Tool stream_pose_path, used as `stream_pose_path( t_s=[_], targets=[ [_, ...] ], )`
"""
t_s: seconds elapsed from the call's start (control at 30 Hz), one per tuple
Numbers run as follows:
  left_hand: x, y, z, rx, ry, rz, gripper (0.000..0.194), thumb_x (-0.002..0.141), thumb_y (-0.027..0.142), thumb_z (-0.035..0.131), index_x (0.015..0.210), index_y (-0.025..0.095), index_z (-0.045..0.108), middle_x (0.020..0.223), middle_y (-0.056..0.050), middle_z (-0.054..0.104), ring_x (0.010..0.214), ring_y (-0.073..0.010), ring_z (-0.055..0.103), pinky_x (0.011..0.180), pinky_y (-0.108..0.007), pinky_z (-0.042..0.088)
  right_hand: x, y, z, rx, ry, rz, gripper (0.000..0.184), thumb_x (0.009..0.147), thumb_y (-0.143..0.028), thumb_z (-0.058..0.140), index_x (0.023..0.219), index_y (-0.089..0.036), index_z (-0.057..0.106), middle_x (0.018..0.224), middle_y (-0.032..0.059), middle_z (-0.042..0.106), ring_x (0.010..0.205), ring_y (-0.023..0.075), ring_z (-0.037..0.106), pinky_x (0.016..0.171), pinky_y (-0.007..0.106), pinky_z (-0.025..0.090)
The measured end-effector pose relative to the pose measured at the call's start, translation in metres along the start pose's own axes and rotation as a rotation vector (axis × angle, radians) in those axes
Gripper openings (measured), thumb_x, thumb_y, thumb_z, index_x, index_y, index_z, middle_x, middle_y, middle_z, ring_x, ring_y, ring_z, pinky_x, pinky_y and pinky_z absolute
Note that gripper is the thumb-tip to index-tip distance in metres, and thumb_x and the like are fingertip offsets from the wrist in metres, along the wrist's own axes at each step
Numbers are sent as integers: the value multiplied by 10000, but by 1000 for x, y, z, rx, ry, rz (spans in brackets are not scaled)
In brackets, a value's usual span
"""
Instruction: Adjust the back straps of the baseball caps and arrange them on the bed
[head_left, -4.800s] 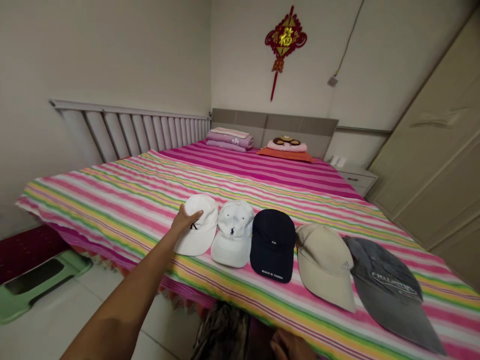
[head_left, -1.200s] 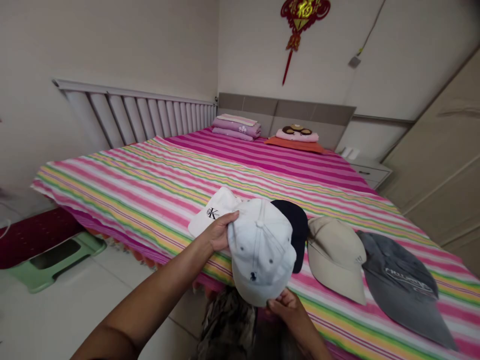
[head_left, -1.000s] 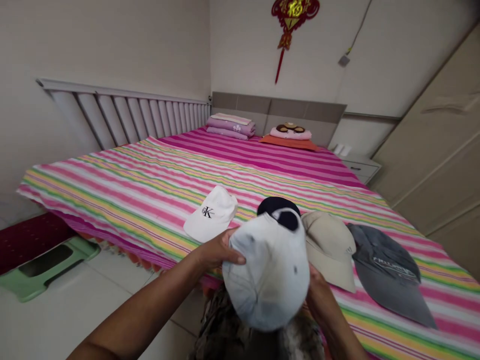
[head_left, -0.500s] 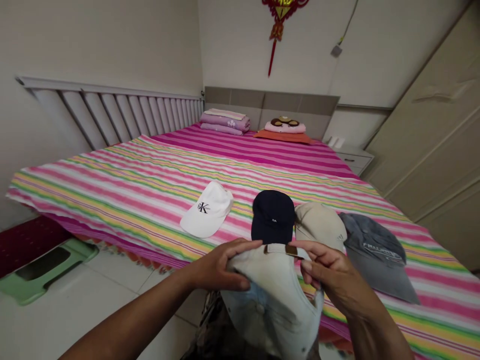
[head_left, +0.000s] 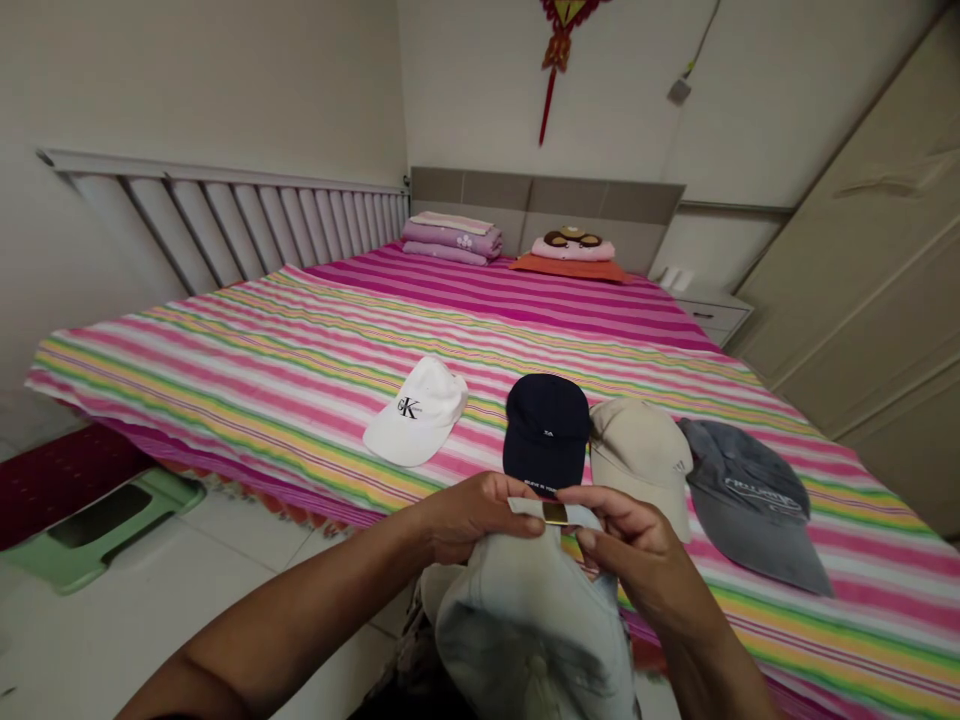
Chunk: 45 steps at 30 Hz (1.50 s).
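We hold a pale, bluish-white cap [head_left: 517, 610] aloft at the near edge of the bed [head_left: 225, 370], strap end uppermost, rounded crown hanging below. The narrow strap [head_left: 581, 517], in matching pale cloth, stretches nearly level, with a shiny gold-coloured buckle [head_left: 555, 513] partway along it. Soft folds crease the crown, whose lowest part passes out of view.

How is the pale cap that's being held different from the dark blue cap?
The pale cap is held, while the dark blue cap lies on the bed. The pale cap shows its strap and buckle; the dark blue cap shows its front, with white lettering. Both are caps.
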<state>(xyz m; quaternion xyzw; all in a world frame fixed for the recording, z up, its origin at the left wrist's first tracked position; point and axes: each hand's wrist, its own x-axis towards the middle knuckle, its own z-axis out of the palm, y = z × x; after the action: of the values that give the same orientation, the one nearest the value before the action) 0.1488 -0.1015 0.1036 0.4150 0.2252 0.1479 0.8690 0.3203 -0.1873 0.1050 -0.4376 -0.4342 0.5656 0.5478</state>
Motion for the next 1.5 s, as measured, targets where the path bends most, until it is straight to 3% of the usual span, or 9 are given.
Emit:
stream_pose_path(
  t_s=[0.1, 0.2, 0.47, 0.67, 1.0, 1.13, 1.27, 1.37, 1.5],
  targets=[
    [-4, 4, 3, -2, 27, -13, 312, 466, 233, 818, 702, 105, 659, 620, -24, 647, 505, -87, 577, 517, -190, 439, -1, -1, 1, -17, -5, -35, 283, 690, -301, 714, 953, -204, 678, 729, 17, 634, 507, 61, 491, 471, 169, 402],
    [-6, 5, 3, -39, 29, 26, 345, 407, 218, 831, 689, 103, 669, 598, -12, 641, 486, -72, 560, 484, -163, 412, 1, 1, 3, -22, 40, -79, 241, 705, -316, 696, 912, -192, 681, 616, -20, 559, 433, 43, 390, 398, 157, 321],
    [-14, 3, -3, 22, 83, 148, 307, 482, 309, 811, 582, 98, 611, 505, 5, 585, 420, -50, 487, 423, -159, 332, 12, 5, 17, 1, 12, -33, 216, 682, -277, 725, 869, -184, 669, 671, -11, 574, 551, 64, 487, 503, 163, 370],
    [-25, 4, -16, 22, 110, 157, 275, 497, 292, 777, 562, 112, 579, 454, 16, 535, 359, -40, 398, 379, -167, 257, 25, 6, 37, 173, -73, 10, 241, 646, -263, 733, 851, -168, 650, 571, -50, 522, 377, 5, 269, 360, 139, 176],
    [-36, 4, -32, 99, 230, 207, 307, 479, 298, 780, 497, 117, 533, 438, 24, 499, 382, -32, 372, 397, -165, 256, 29, 7, 61, 112, -77, 12, 180, 642, -248, 732, 774, -156, 654, 624, -14, 591, 515, 61, 470, 475, 167, 340],
    [-48, 36, -30, 87, 353, 404, 370, 471, 393, 791, 541, 125, 547, 469, 16, 527, 407, -65, 441, 396, -175, 314, 53, 12, 54, 167, 111, -43, 193, 652, -272, 724, 782, -160, 636, 503, -70, 513, 387, 27, 363, 390, 150, 274],
    [-36, 88, -43, -20, 478, 531, 271, 634, 370, 706, 711, 137, 591, 525, 21, 549, 452, -100, 512, 468, -216, 431, 89, 23, 28, 137, 244, -95, 341, 636, -363, 735, 901, -167, 646, 860, 35, 678, 756, 124, 605, 662, 223, 470],
    [-11, 131, -78, 13, 546, 508, 244, 715, 358, 637, 800, 134, 592, 544, 7, 554, 502, -141, 556, 565, -293, 490, 100, 41, 3, 109, 389, -37, 357, 604, -379, 751, 876, -176, 641, 859, 23, 684, 749, 111, 610, 650, 206, 477],
    [17, 175, -139, 484, 952, 481, 474, 800, 491, 493, 1016, 78, 578, 809, -124, 647, 792, -244, 614, 725, -382, 488, 82, 72, -25, 119, 429, 151, 311, 598, -380, 761, 725, -131, 625, 634, 29, 665, 536, 97, 591, 482, 184, 459]
  ],
)
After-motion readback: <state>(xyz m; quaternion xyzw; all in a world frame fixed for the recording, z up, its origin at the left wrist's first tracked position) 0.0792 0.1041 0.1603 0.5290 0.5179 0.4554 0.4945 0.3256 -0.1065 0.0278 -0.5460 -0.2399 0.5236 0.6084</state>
